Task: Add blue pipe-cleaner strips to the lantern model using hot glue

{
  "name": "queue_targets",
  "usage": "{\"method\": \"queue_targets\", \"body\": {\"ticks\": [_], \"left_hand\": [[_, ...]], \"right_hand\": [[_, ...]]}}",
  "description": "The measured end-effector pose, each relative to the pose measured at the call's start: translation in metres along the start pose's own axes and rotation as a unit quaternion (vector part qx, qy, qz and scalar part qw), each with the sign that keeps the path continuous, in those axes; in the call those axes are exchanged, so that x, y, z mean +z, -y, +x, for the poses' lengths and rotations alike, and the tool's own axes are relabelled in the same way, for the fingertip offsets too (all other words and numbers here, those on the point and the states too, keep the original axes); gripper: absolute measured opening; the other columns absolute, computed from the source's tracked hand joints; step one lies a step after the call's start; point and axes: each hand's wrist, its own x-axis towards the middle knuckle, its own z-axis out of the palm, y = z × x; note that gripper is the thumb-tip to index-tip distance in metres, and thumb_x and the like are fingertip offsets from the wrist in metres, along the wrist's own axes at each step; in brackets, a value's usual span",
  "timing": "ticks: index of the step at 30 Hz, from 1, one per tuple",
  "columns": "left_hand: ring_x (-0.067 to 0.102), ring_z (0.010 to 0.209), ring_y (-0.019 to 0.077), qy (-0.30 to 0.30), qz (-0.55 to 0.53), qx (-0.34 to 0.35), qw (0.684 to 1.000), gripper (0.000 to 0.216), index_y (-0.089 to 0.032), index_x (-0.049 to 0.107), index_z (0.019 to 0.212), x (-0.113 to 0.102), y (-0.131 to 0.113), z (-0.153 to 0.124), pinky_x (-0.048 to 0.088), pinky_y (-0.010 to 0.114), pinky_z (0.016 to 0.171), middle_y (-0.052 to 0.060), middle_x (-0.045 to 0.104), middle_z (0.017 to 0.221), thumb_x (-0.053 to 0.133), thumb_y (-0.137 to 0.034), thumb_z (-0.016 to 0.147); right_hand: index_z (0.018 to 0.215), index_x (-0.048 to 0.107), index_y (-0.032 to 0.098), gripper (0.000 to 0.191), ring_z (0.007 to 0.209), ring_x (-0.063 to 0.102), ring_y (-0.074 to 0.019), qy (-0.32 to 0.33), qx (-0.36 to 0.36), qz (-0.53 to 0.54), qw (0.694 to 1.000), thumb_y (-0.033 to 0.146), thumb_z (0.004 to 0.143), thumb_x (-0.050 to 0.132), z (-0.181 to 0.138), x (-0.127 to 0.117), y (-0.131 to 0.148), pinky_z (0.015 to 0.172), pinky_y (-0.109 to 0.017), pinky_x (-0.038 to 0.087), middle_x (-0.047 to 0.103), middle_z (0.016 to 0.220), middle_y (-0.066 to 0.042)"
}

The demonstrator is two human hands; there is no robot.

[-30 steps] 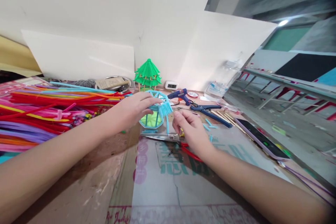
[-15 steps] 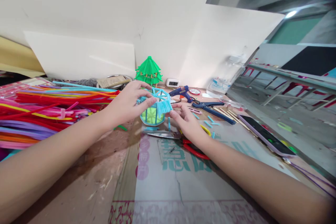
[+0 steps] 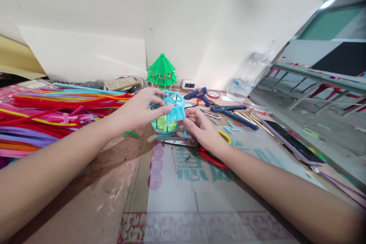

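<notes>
A light-blue pipe-cleaner frame [image 3: 179, 98] with several posts stands over a round yellow-green base [image 3: 164, 126]. On its front right side is a small panel of blue pipe-cleaner pieces [image 3: 176, 114] laid side by side. My left hand [image 3: 147, 106] closes on the frame from the left, with the thumb against the panel's upper left edge. From the right, my right hand [image 3: 202, 126] pinches at the panel's right edge; its fingertips are partly hidden. Scissors with red and yellow handles [image 3: 214, 158] lie beneath my right hand. A green tiered pipe-cleaner roof [image 3: 162, 70] rises behind the frame.
Bundles of coloured pipe cleaners [image 3: 65, 103] cover the left side. Behind my right hand lie a blue glue gun [image 3: 198, 94], blue-handled pliers [image 3: 234, 115] and cut blue pieces [image 3: 228, 126]. A phone [image 3: 291, 141] is at the right, a small digital clock [image 3: 189, 84] by the wall.
The blue panel has shifted slightly left and sits closer against the frame, my right hand moving along with it. The camera view has tilted a little. Both hands keep their grip.
</notes>
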Motion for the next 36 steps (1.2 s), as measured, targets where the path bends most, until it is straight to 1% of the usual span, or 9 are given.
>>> {"method": "queue_targets", "body": {"ticks": [5, 9, 13, 15, 17, 22, 28, 31, 36], "left_hand": [[0.056, 0.122, 0.0290, 0.006, 0.007, 0.013, 1.000, 0.044, -0.021, 0.077, 0.079, 0.000, 0.001, 0.000, 0.044, 0.049, 0.108, 0.009, 0.063, 0.127, 0.056, -0.059, 0.086], [0.057, 0.122, 0.0295, 0.010, 0.011, 0.020, 1.000, 0.044, -0.020, 0.076, 0.079, -0.001, 0.001, 0.000, 0.044, 0.050, 0.107, 0.011, 0.063, 0.128, 0.056, -0.057, 0.087], [0.059, 0.120, 0.0290, 0.008, 0.020, 0.040, 0.999, 0.045, -0.019, 0.077, 0.083, -0.001, 0.001, 0.001, 0.045, 0.049, 0.105, 0.012, 0.065, 0.126, 0.052, -0.056, 0.090], [0.060, 0.118, 0.0282, 0.005, 0.025, 0.051, 0.998, 0.047, -0.020, 0.078, 0.086, -0.002, 0.001, 0.001, 0.046, 0.048, 0.104, 0.012, 0.065, 0.123, 0.049, -0.056, 0.092], [0.060, 0.118, 0.0283, 0.007, 0.031, 0.062, 0.998, 0.047, -0.019, 0.078, 0.087, -0.002, 0.002, 0.001, 0.046, 0.048, 0.104, 0.012, 0.066, 0.122, 0.050, -0.056, 0.091], [0.059, 0.119, 0.0296, 0.011, 0.047, 0.084, 0.995, 0.043, -0.017, 0.077, 0.083, -0.001, 0.004, 0.001, 0.045, 0.048, 0.105, 0.013, 0.066, 0.123, 0.058, -0.056, 0.088], [0.058, 0.121, 0.0293, 0.016, 0.049, 0.081, 0.995, 0.042, -0.017, 0.076, 0.085, 0.000, 0.004, 0.001, 0.043, 0.048, 0.107, 0.014, 0.065, 0.126, 0.058, -0.055, 0.087], [0.058, 0.121, 0.0290, 0.024, 0.051, 0.080, 0.995, 0.042, -0.017, 0.077, 0.086, -0.003, 0.002, 0.001, 0.044, 0.047, 0.106, 0.014, 0.065, 0.127, 0.055, -0.053, 0.089], [0.060, 0.117, 0.0272, 0.032, 0.041, 0.083, 0.995, 0.047, -0.018, 0.078, 0.091, -0.006, -0.002, 0.002, 0.045, 0.046, 0.104, 0.012, 0.068, 0.124, 0.041, -0.049, 0.094]], "right_hand": [[0.101, 0.048, 0.023, 0.027, 0.086, 0.066, -0.0155, 0.002, 0.000, -0.005, 1.000, 0.045, 0.090, 0.061, 0.000, 0.000, 0.001, 0.080, -0.031, 0.052, 0.066, 0.092, -0.001], [0.103, 0.048, 0.023, 0.034, 0.091, 0.066, -0.0170, 0.000, 0.000, 0.007, 1.000, 0.049, 0.088, 0.064, -0.001, 0.000, 0.003, 0.082, -0.033, 0.053, 0.066, 0.096, -0.003], [0.106, 0.048, 0.024, 0.039, 0.090, 0.067, -0.0181, -0.016, -0.014, 0.011, 1.000, 0.055, 0.088, 0.063, -0.001, -0.001, 0.004, 0.084, -0.036, 0.053, 0.066, 0.093, -0.002], [0.110, 0.049, 0.024, 0.042, 0.092, 0.068, -0.0188, -0.019, -0.016, 0.006, 1.000, 0.057, 0.088, 0.061, -0.001, -0.001, 0.005, 0.086, -0.037, 0.053, 0.068, 0.096, -0.003], [0.115, 0.053, 0.022, 0.044, 0.095, 0.068, -0.0202, -0.011, -0.012, -0.007, 1.000, 0.057, 0.089, 0.060, -0.001, -0.002, 0.007, 0.089, -0.038, 0.052, 0.069, 0.101, -0.005], [0.111, 0.063, 0.021, 0.037, 0.102, 0.069, -0.0227, 0.008, -0.012, -0.044, 0.999, 0.052, 0.091, 0.059, -0.002, -0.002, 0.013, 0.096, -0.041, 0.050, 0.072, 0.112, -0.007], [0.113, 0.064, 0.019, 0.038, 0.108, 0.068, -0.0230, 0.011, -0.026, -0.054, 0.998, 0.049, 0.091, 0.059, -0.002, -0.003, 0.010, 0.097, -0.039, 0.050, 0.072, 0.118, -0.009], [0.113, 0.064, 0.019, 0.037, 0.106, 0.068, -0.0227, 0.013, -0.028, -0.059, 0.998, 0.048, 0.092, 0.058, -0.002, -0.003, 0.010, 0.096, -0.038, 0.051, 0.072, 0.117, -0.009], [0.115, 0.063, 0.016, 0.037, 0.108, 0.067, -0.0228, 0.017, -0.029, -0.070, 0.997, 0.045, 0.093, 0.057, -0.003, -0.003, 0.011, 0.098, -0.038, 0.050, 0.071, 0.119, -0.011]]}}
